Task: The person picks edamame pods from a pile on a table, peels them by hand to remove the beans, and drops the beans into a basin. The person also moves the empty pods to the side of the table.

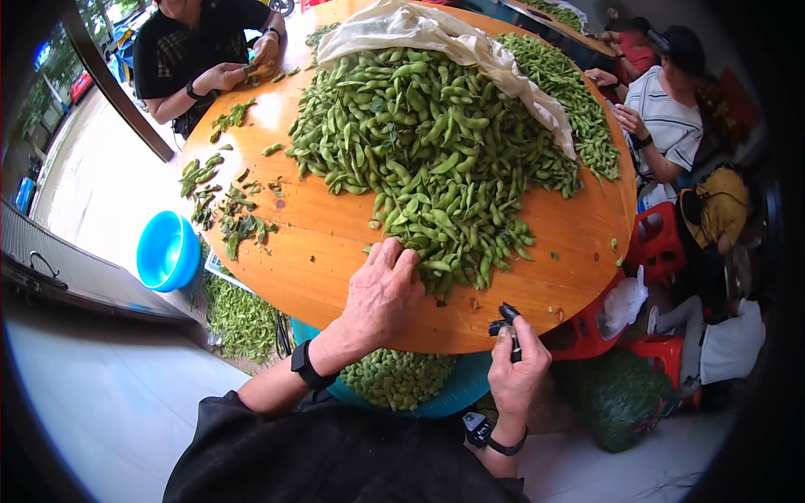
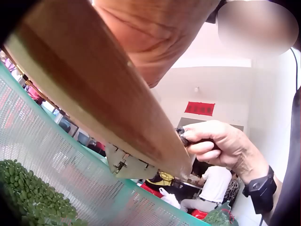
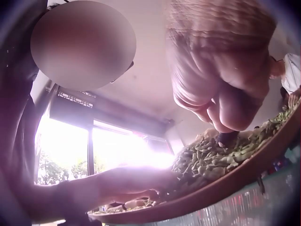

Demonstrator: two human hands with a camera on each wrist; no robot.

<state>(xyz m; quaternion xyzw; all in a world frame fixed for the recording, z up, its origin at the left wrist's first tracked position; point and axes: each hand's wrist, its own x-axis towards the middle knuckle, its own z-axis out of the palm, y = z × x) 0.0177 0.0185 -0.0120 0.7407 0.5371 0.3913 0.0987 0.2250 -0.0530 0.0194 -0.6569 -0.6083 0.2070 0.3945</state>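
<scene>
A large heap of green pods [image 1: 419, 142] lies on the round wooden table [image 1: 335, 293]. At the heap's near edge the left hand [image 1: 381, 289] touches the pods, its fingers bent down and their tips hidden. The right hand [image 1: 517, 365] is at the table's near edge, right of the left hand. Black coverings [image 1: 508, 313] sit on its fingertips; in the left wrist view that hand [image 2: 211, 146] has curled fingers, and no pod shows in them. Below the table edge, shelled green beans [image 1: 398, 377] fill a teal basket [image 1: 457, 394].
Leaf scraps [image 1: 243, 222] and loose pods lie on the table's left. A pale cloth [image 1: 436, 29] partly covers the heap. Blue basin [image 1: 168, 251], floor pods [image 1: 239, 314], red stools [image 1: 658, 243] and a green bag [image 1: 620, 398] surround the table. Other people sit across and at right.
</scene>
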